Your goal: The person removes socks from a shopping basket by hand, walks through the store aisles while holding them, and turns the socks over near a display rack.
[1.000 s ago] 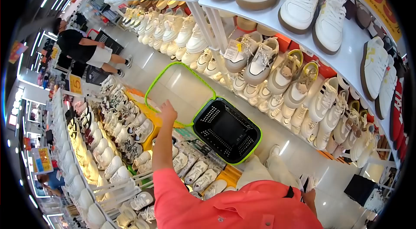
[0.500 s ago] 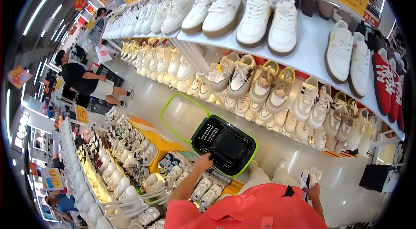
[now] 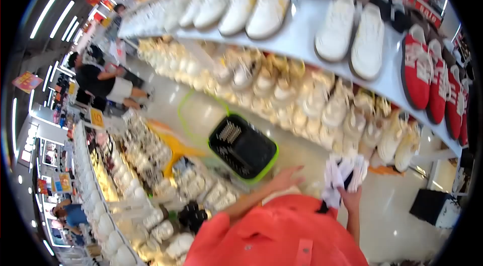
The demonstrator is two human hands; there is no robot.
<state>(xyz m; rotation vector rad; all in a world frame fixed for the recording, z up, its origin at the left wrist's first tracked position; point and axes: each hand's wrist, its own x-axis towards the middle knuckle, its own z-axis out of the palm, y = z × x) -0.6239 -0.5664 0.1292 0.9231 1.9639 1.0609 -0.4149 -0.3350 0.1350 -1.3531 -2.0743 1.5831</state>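
Note:
My right hand (image 3: 350, 196), at the lower right, is closed on a bundle of soft white and dark cloth pieces (image 3: 338, 178), which look like socks. The bundle is raised in front of my red top. My left hand (image 3: 288, 179) is in front of my body with its fingers stretched out and nothing in them. Close ahead of it, a black shopping basket (image 3: 244, 148) with a green rim stands on the floor. Its green handle (image 3: 187, 115) is swung down to the far left side. The inside of the basket looks dark, and its contents are blurred.
A shelf (image 3: 302, 19) on the right carries white shoes (image 3: 334, 29) and red shoes (image 3: 417, 70), with rows of beige shoes (image 3: 282, 85) below. Another shoe display (image 3: 146, 165) borders the aisle on the left. A person in black (image 3: 98, 77) stands farther along. A dark box (image 3: 430, 208) sits at right.
My right hand has lifted the cloth bundle up and inward. My left hand has moved right, away from the basket, its fingers now extended. The view has shifted to the right.

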